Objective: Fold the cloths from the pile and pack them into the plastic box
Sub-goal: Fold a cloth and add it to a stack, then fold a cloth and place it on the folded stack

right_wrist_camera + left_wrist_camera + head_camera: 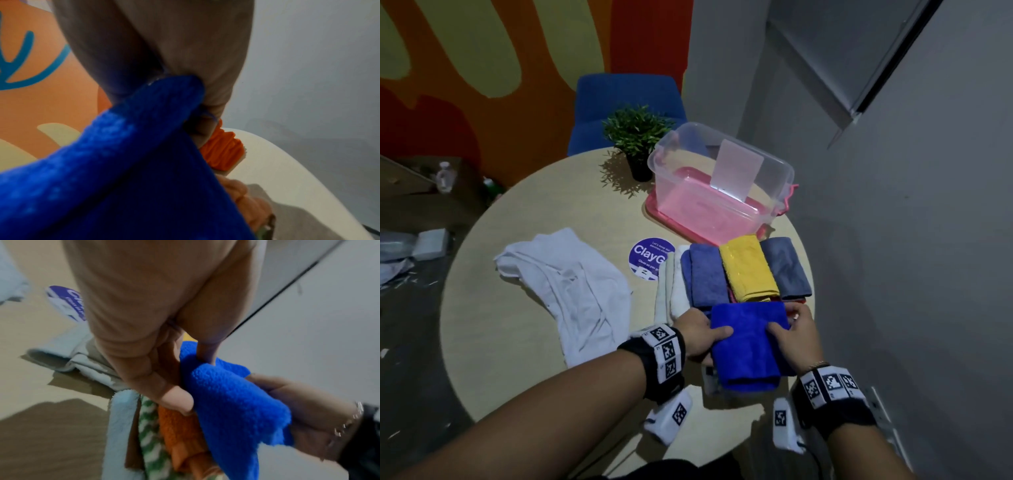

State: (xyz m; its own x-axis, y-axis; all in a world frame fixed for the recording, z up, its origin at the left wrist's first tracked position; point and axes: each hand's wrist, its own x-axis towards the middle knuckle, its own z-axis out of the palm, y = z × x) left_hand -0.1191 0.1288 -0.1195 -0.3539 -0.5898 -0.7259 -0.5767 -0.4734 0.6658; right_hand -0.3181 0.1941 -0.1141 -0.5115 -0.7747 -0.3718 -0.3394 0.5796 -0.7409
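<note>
A folded bright blue cloth is held between both hands near the table's front edge. My left hand grips its left side, thumb on top. My right hand grips its right side. In the left wrist view the blue cloth sits over an orange cloth and a green-and-white one. Beyond lie folded cloths: white, slate blue, yellow, grey. The clear plastic box stands empty on its pink lid at the back right. An unfolded white cloth lies at the left.
A potted plant stands behind the box, with a blue chair past the round table. A purple round sticker is at the table's middle. A grey wall runs along the right.
</note>
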